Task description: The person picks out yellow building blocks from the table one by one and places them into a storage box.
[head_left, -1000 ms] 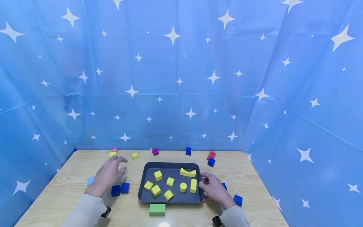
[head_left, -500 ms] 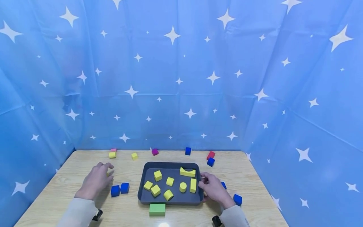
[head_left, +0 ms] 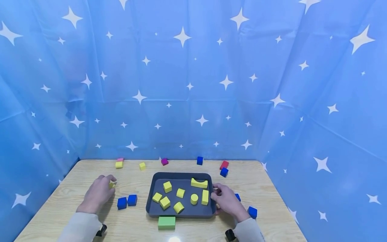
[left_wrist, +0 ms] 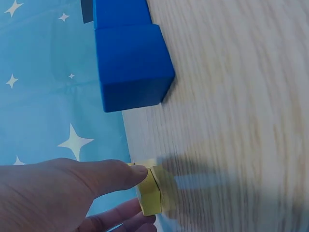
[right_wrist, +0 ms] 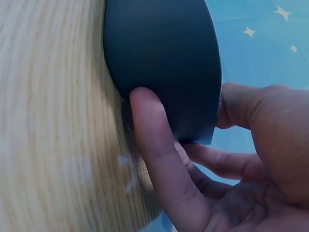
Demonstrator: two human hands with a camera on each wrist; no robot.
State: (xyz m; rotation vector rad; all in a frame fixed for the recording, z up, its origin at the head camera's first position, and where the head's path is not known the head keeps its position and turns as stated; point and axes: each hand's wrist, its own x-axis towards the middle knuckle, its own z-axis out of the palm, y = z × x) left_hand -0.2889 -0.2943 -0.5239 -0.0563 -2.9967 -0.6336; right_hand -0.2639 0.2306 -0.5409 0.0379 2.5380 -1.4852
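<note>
My left hand (head_left: 97, 192) is at the left of the table. It pinches a yellow block (left_wrist: 150, 194) between thumb and fingers; in the head view the hand covers most of that block. Two blue cubes (head_left: 127, 201) lie to the right of this hand. My right hand (head_left: 227, 200) grips the right rim of a dark grey tray (head_left: 181, 215), fingers against the outer wall (right_wrist: 164, 53) and thumb at the edge. Inside the tray lie several yellow blocks (head_left: 165, 203), among them cubes, cylinders and an arched piece (head_left: 199, 183).
A green block (head_left: 166, 223) touches or nearly touches the tray's front. Along the back edge lie yellow (head_left: 142, 166), purple (head_left: 164, 162), blue (head_left: 200, 160) and red (head_left: 224, 164) blocks. More blue blocks (head_left: 252, 212) lie beside the right hand. A starry curtain (head_left: 193, 101) surrounds the table.
My left hand has moved left and nearer, away from the back-left blocks, and a yellow block now shows between its fingers. The right hand keeps hold of the tray.
</note>
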